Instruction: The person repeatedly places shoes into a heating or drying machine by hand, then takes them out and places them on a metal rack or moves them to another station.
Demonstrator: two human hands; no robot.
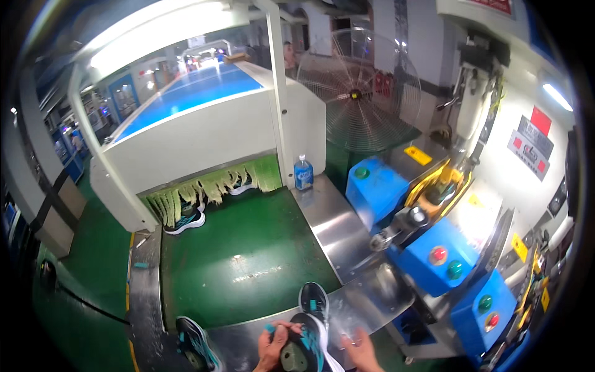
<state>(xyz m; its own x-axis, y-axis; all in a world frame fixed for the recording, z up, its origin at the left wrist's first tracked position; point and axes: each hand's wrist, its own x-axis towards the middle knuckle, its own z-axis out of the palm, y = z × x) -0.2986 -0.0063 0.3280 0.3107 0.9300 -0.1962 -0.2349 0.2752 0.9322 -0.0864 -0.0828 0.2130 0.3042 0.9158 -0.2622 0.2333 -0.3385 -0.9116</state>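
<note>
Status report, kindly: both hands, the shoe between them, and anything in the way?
Left hand at dark shoe, grip unclear. Right hand open beside it. Second shoe just beyond, possibly in the way.

- Green floor [99,248] stretches away to the left, a yellow line [128,297] along it.
- A pale pillar [36,136] with a dark band stands there.
- I see a big caged fan [354,94] before a grey-and-white wall [384,37].
- A bright lamp [158,32] glares overhead; a shorter tube [558,97] glows right.
</note>
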